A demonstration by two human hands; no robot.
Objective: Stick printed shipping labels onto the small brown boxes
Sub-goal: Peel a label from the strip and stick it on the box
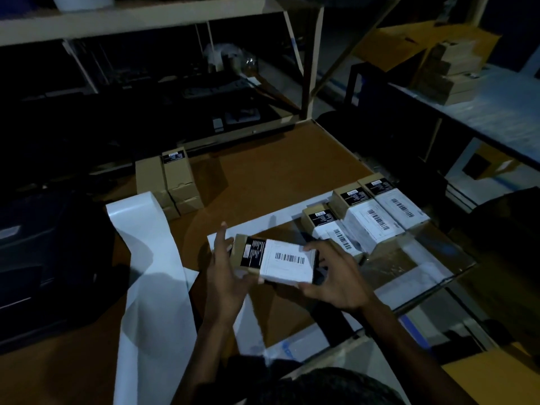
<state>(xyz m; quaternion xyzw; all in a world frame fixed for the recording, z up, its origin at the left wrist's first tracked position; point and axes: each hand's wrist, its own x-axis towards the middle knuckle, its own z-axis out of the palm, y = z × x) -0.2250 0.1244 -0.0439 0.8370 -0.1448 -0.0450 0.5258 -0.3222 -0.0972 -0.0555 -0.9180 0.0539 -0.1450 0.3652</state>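
Small brown cardboard box [274, 260] above the brown counter [277, 168], long axis left to right, white barcode shipping label [287, 261] beside a black printed label [252, 252], writing too blurred to read, left hand [226, 270] and right hand [333, 276] cupping its ends, three labelled boxes [377, 211] right of it.

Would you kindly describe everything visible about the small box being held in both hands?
The held box is a small brown cardboard carton, lifted above the table and tilted. A black printed panel with white text covers its left part; a white shipping label with a black barcode covers the rest of the top and looks wrapped over the near edge. The left hand cradles its left end from beneath, fingers spread. The right hand grips its right end, fingertips on the label's edges. Nothing else touches it.
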